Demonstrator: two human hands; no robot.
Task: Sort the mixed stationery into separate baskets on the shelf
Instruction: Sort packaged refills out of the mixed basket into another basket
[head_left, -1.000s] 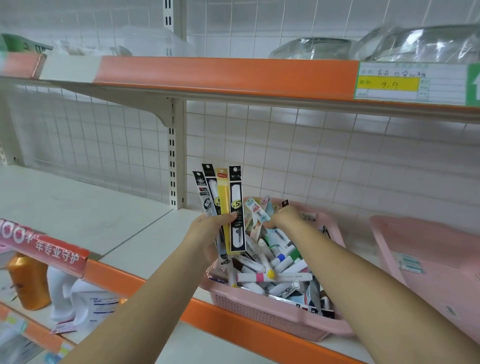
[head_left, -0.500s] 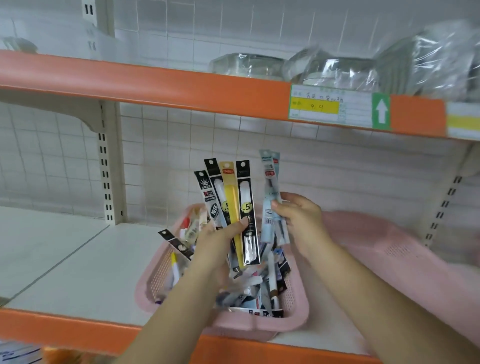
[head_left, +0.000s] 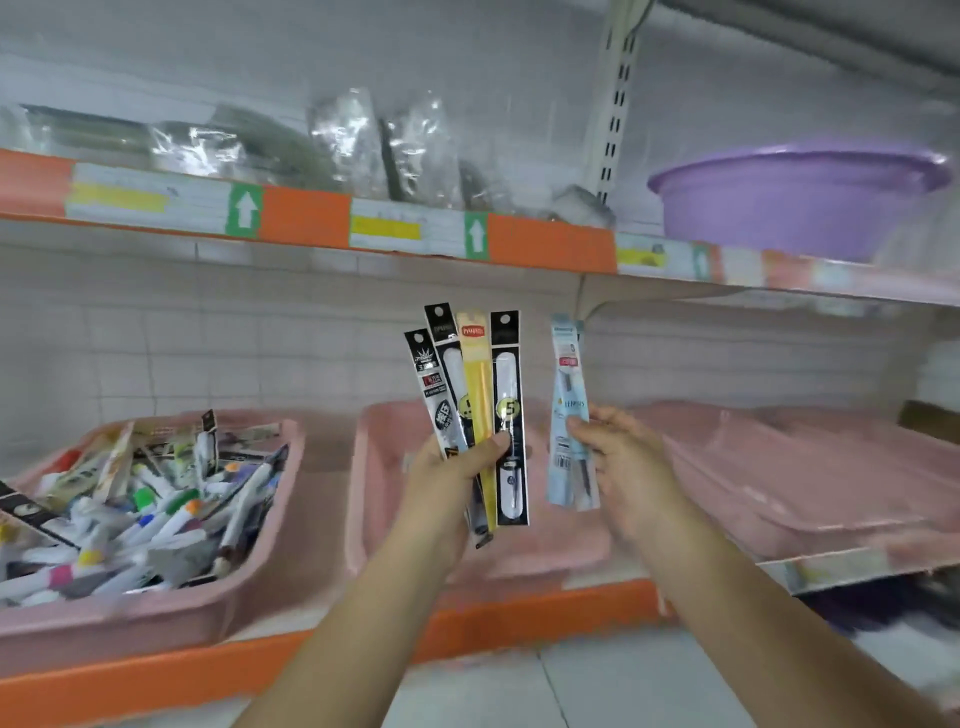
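Mixed stationery (head_left: 156, 514): markers and slim packets heaped together in the pink basket at my far left, piled up to its rim
Full basket (head_left: 130, 629): stands on the shelf (head_left: 156, 680), its front wall just behind the orange edge strip
Left hand (head_left: 457, 467): my fingers are curled round a fan of four slim packets, with the thumb pressed across their fronts
Fan of packets (head_left: 470, 395): three black and one yellow, upright and spread a little at the top, held in front of the middle basket
Right hand (head_left: 618, 457): I pinch one pale blue packet between thumb and fingers, about halfway down its length
Pale blue packet (head_left: 569, 410): upright, just beside the fan, with a narrow gap between them
Middle basket (head_left: 371, 467): pink, next to the full one and behind my hands; too blurred to tell what lies in it
Right baskets (head_left: 779, 467): more pink ones further right on the same shelf, smeared by blur, so I cannot count them
Upper shelf (head_left: 306, 218): orange front strip with price labels and green arrow tags
Wrapped goods (head_left: 353, 140): clear plastic bundles lined up on the upper shelf
Purple basin (head_left: 789, 202): on the upper shelf at the right
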